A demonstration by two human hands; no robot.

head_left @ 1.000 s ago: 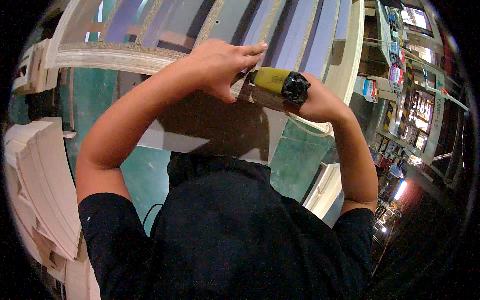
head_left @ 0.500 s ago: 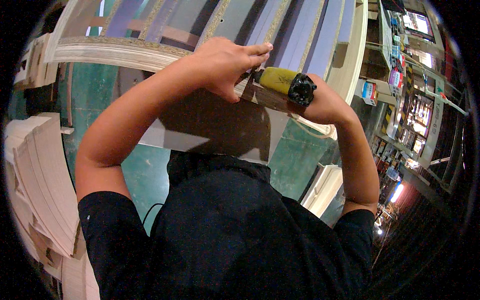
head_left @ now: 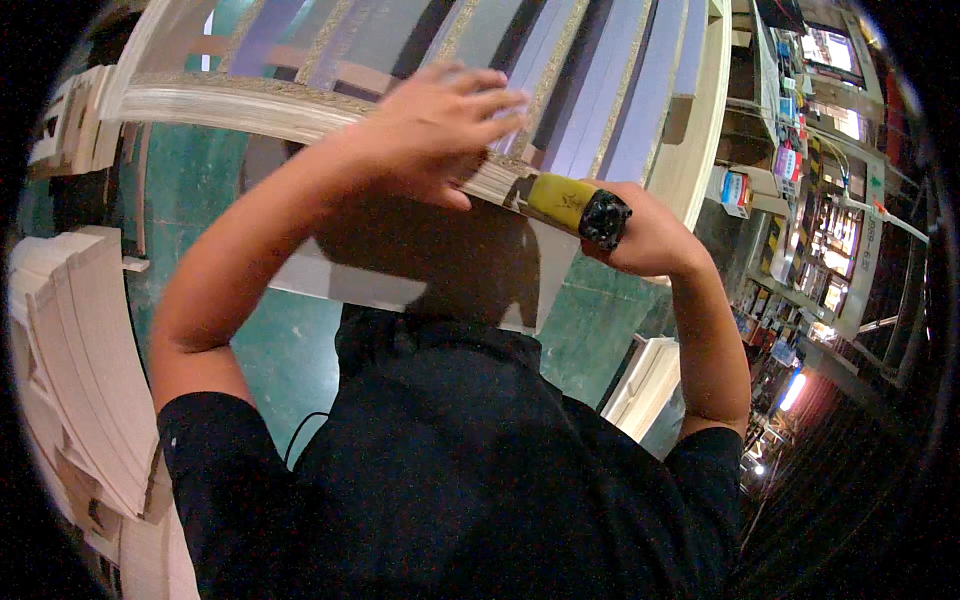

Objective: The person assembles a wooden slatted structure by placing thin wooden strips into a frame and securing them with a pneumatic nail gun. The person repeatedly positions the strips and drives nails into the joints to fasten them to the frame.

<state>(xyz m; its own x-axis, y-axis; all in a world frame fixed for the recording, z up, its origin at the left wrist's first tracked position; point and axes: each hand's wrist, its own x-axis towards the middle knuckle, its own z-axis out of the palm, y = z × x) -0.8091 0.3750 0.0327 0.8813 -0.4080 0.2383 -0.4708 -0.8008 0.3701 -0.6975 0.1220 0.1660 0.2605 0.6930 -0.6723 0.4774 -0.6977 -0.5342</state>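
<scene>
Since the earlier frame, the right hand (head_left: 645, 235) with the yellow tool (head_left: 560, 199) has moved toward the near edge of the slatted frame (head_left: 250, 109), and the left hand (head_left: 432, 128) has shifted leftward along it. The right hand is clasped on the tool at this edge. The left, blurred, has fingers apart over the edge; whether it touches, I cannot tell.

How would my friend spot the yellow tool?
Find the big slatted frame across the top. By its near edge, right of centre, is the right hand. It grips the yellow tool; unlike the pale frame, it has a lumpy black end.
</scene>
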